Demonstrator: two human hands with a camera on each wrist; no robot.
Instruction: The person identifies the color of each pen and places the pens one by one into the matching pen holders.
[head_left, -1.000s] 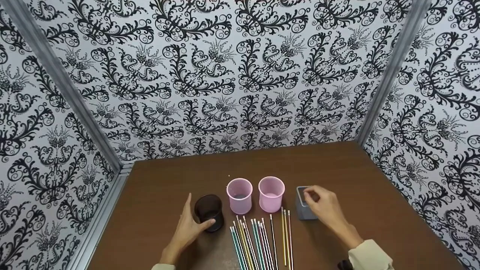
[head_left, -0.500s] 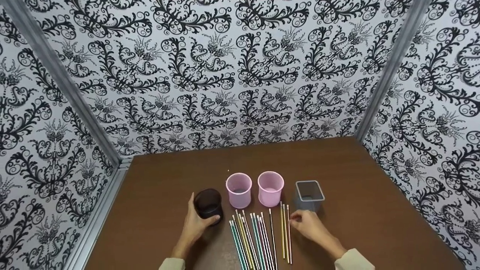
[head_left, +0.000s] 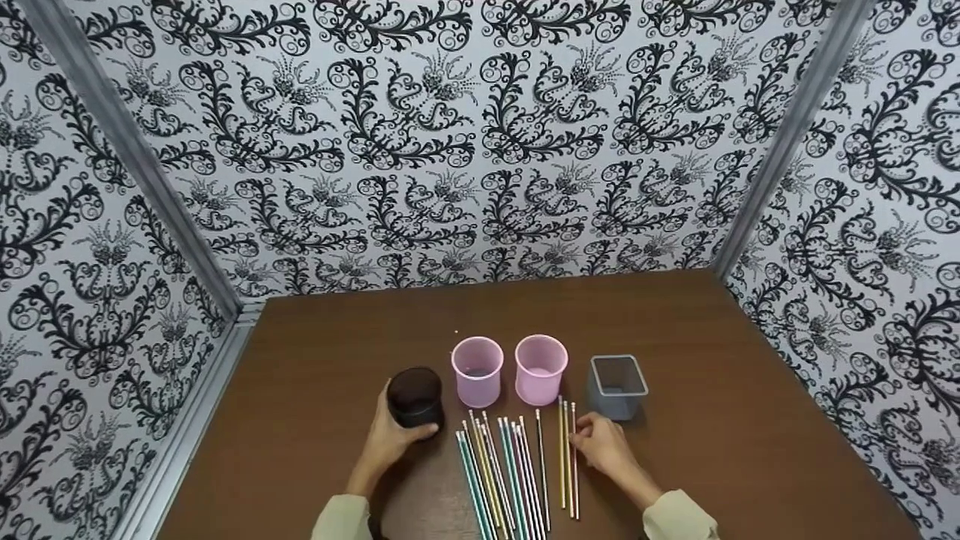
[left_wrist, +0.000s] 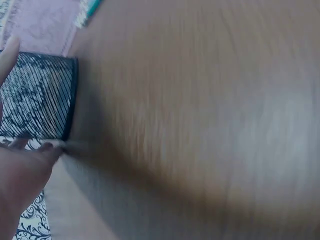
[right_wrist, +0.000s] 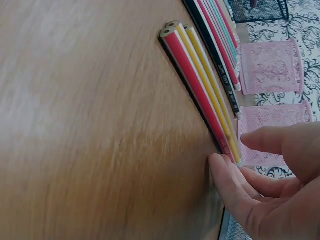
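My left hand point(head_left: 388, 436) is wrapped round a black mesh pencil cup point(head_left: 420, 415), which stands upright at the left of the row. In the left wrist view the cup point(left_wrist: 37, 97) shows side-on, fingers point(left_wrist: 47, 150) against its wall. At the right, my right hand point(head_left: 606, 447) is at the eraser ends of a small group of pencils point(head_left: 568, 465), yellow and red. From the right wrist view, a fingertip touches the red pencil point(right_wrist: 192, 77); the thumb point(right_wrist: 265, 140) is spread on the other side, beside the yellow pencils point(right_wrist: 210, 75).
Two pink mesh cups point(head_left: 478, 390) stand upright at the middle. A grey square mesh holder point(head_left: 619, 405) is just beyond the right hand. Several striped pencils point(head_left: 487, 472) lie side by side between the hands, with a black pencil point(head_left: 542, 472) at their right. Patterned walls point(head_left: 480, 150) enclose the brown table point(head_left: 337, 337).
My right hand has come down from above the grey holder and moved left to the yellow and red pencils. The left hand has closed further round the black cup.
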